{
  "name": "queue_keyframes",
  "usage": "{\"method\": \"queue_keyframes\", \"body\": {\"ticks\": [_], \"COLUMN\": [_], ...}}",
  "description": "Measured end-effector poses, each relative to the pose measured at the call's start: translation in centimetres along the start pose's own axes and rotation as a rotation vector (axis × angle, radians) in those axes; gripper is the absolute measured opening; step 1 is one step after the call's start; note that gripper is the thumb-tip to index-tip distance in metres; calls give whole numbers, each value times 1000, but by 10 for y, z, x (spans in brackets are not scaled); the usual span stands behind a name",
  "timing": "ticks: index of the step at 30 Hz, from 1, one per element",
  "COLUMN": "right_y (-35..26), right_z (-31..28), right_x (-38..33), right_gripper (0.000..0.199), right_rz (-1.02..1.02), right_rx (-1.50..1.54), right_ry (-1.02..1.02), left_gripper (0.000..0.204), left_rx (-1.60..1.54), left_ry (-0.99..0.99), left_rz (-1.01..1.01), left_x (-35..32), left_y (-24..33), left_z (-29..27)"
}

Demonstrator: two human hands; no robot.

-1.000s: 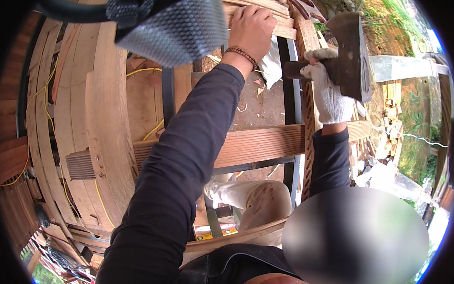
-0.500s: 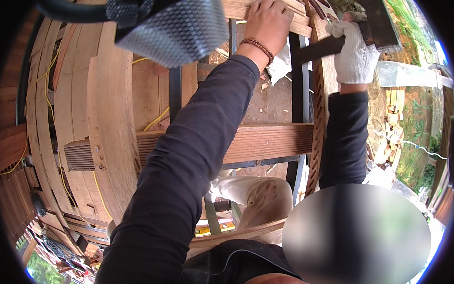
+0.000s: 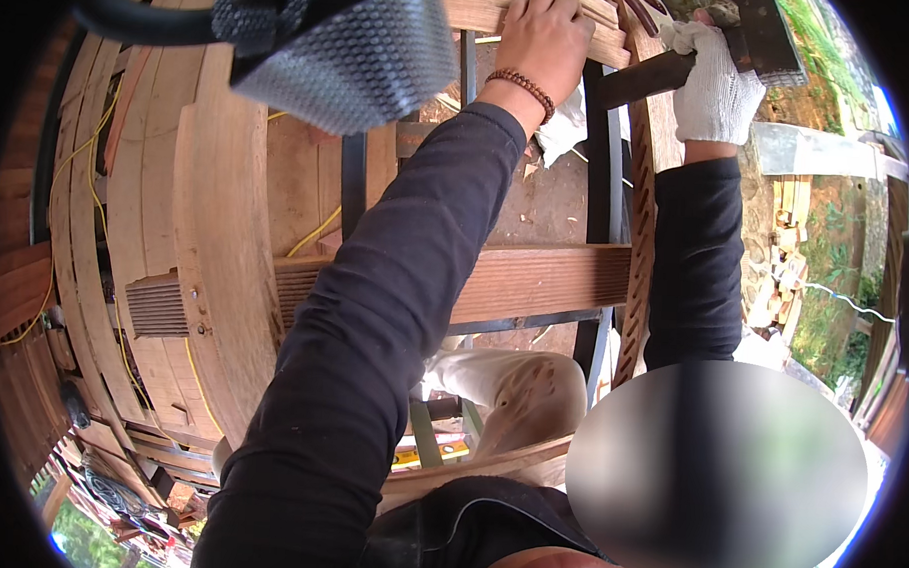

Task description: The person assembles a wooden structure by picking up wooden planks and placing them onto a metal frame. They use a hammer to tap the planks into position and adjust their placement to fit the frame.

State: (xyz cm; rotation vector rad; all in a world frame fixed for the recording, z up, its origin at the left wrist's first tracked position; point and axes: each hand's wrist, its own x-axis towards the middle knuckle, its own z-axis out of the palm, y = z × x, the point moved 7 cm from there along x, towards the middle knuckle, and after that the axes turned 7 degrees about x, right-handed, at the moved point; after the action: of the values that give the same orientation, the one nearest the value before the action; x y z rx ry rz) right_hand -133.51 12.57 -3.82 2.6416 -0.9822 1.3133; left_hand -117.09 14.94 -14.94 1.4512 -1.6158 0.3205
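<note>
My left hand (image 3: 546,42) is bare, with a brown bead bracelet at the wrist. Its fingers curl over the stacked wooden strips (image 3: 474,14) at the top of the view. In a white knit glove, my right hand (image 3: 716,93) closes round a dark tool (image 3: 647,82) whose flat bar points left over a wooden rail. A broad dark plate (image 3: 768,40) lies just beyond the glove; whether it belongs to the tool I cannot tell. The slotted wooden rail (image 3: 641,220) runs down beneath the bar, between my arms.
A grooved wooden crosspiece (image 3: 545,277) spans the frame below my hands. Dark metal bars (image 3: 604,169) stand under it. Wide planks (image 3: 216,226) and a yellow cord (image 3: 102,197) lie at left. A textured grey strap (image 3: 362,60) hangs at upper left, close to the camera.
My left hand and the strips appear slightly further right. The gloved hand and its tool have shifted a little up, with the bar more plainly in view.
</note>
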Motion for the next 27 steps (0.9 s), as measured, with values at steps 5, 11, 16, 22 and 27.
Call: {"method": "queue_keyframes", "body": {"ticks": [5, 11, 16, 22, 27], "right_y": [11, -3, 5, -48, -31], "right_z": [16, 39, 5, -37, -25], "right_x": [-1, 3, -11, -51, -81], "right_gripper": [16, 19, 18, 10, 23], "right_rz": [128, 582, 256, 472, 473], "right_rx": [174, 899, 232, 762, 501], "right_ry": [10, 145, 32, 529, 466], "left_gripper": [14, 14, 14, 10, 10], "left_rx": [11, 11, -30, -28, -60], "left_ry": [-32, -39, -13, 31, 42], "left_rz": [4, -9, -4, -1, 7], "left_x": [-1, -3, 1, -1, 0], "left_y": [-1, -9, -2, -3, 0], "left_z": [1, 1, -2, -6, -8]}}
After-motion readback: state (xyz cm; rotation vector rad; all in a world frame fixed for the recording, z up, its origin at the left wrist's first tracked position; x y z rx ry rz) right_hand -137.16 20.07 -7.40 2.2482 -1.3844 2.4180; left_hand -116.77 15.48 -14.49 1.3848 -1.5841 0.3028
